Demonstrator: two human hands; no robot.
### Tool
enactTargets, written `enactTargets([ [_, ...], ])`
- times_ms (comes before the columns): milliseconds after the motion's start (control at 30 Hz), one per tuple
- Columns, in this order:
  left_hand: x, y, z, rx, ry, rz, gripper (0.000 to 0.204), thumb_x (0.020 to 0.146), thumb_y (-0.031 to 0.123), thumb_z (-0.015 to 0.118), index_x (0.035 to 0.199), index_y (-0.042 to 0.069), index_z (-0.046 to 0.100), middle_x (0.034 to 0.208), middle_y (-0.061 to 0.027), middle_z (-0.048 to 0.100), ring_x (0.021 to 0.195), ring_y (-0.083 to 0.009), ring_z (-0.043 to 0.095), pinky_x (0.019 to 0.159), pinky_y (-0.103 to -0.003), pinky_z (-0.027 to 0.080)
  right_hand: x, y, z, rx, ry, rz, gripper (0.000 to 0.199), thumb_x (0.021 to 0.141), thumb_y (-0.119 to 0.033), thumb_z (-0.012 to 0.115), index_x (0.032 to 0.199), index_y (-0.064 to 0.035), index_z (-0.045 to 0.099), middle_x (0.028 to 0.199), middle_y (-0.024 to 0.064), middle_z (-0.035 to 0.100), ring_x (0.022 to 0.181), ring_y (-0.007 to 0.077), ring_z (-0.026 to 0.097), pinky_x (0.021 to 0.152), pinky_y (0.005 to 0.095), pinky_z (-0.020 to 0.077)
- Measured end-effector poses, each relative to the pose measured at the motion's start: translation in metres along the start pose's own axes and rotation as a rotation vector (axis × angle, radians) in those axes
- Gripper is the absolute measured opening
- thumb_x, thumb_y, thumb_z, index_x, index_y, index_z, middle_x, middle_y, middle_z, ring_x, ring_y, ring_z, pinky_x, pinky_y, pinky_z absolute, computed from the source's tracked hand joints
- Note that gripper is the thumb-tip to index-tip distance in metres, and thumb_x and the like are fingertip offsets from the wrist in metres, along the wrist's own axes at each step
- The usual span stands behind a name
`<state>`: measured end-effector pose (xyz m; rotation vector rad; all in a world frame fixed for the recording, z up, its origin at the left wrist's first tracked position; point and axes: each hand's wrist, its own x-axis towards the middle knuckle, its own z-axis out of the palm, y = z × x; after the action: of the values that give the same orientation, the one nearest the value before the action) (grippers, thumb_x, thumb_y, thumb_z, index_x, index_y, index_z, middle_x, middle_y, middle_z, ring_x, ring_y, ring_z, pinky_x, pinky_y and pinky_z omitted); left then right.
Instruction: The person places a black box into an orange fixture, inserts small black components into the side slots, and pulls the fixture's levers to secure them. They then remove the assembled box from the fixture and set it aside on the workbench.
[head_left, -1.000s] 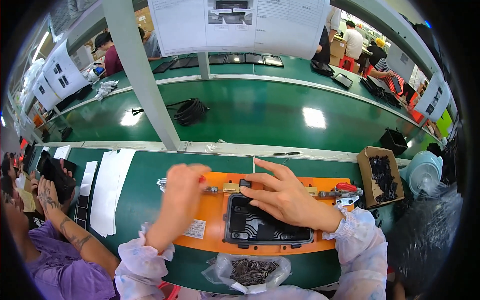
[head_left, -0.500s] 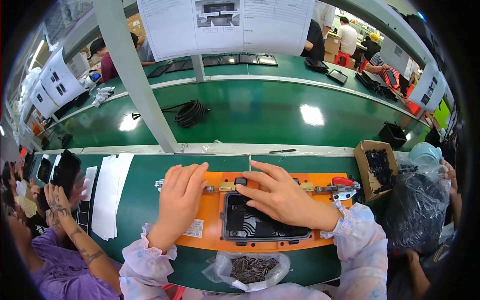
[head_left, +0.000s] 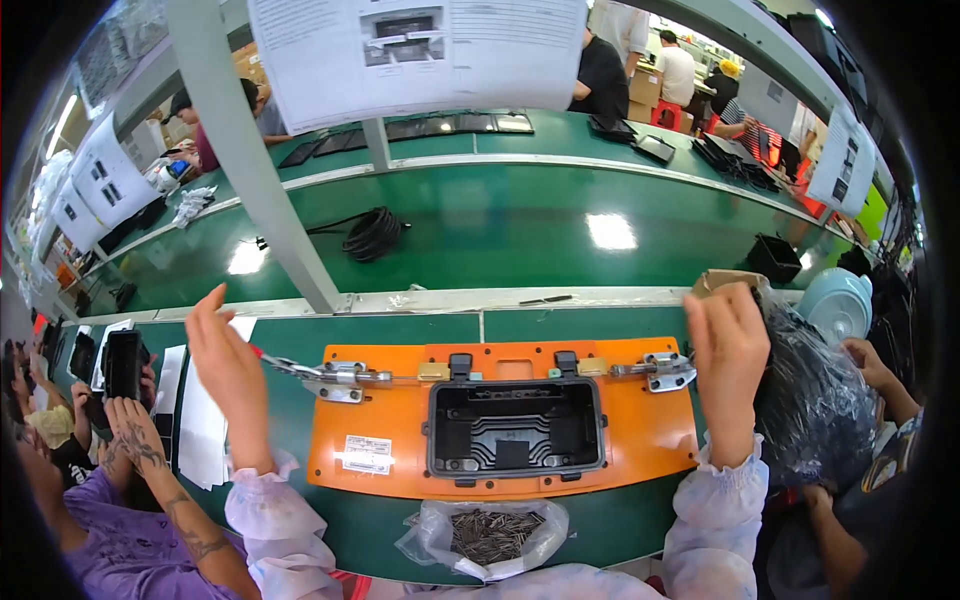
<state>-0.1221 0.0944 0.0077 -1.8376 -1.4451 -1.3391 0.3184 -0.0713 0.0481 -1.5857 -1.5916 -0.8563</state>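
An open black plastic case (head_left: 515,392) lies on an orange fixture plate (head_left: 380,415), its hollow ribbed inside facing up. Two black tabs (head_left: 566,364) rise at its far edge, with brass-coloured blocks (head_left: 433,371) beside them. Metal toggle clamps flank it, a left clamp (head_left: 342,380) and a right clamp (head_left: 668,371). My left hand (head_left: 228,375) is raised with fingers extended, next to the left clamp's red handle (head_left: 258,352); whether they touch is unclear. Beyond the plate's right end, my right hand (head_left: 728,345) is raised with loosely bent fingers. It hides the right clamp's handle.
A plastic bag of metal pins or screws (head_left: 495,535) sits before the plate. Right stand a cardboard box (head_left: 725,280) and a large black-filled bag (head_left: 815,370). White sheets (head_left: 205,420) lie left. A co-worker in purple (head_left: 150,515) handles another black case (head_left: 123,365). A frame post (head_left: 255,150) rises ahead.
My hands have left the case and moved outward to either side. The left clamp's red handle now points outward; the right one's is no longer visible. The view has shifted slightly.
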Motion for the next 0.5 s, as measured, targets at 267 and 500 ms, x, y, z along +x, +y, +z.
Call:
enactTargets([
  [267, -0.039, -0.111, -0.004, 0.053, -0.662, -0.262, 0.025, 0.097, 0.009, 0.046, 0.113, 0.002, 0.063, 0.092, -0.0222, 0.07, 0.085, -0.0406, 0.067, 0.076, -0.047, 0.05, -0.019, 0.052, -0.011, 0.303, -0.006, 0.495, 0.021, 0.102, -0.017, 0.058, 0.089, -0.0005, 0.06, 0.065, 0.0079, 0.056, 0.058, 0.0135, 0.058, 0.054, 0.0297, 0.0432],
  [500, -0.028, -0.061, -0.014, 0.081, -0.326, -0.054, 0.024, 0.102, 0.01, 0.049, 0.117, -0.002, 0.063, 0.113, -0.0193, 0.068, 0.103, -0.0356, 0.065, 0.091, -0.043, 0.049, -0.053, 0.091, -0.029, 0.112, -0.09, 0.849, 0.025, 0.106, -0.02, 0.047, 0.105, -0.0004, 0.062, 0.077, 0.0112, 0.065, 0.062, 0.0168, 0.067, 0.049, 0.0305, 0.0495],
])
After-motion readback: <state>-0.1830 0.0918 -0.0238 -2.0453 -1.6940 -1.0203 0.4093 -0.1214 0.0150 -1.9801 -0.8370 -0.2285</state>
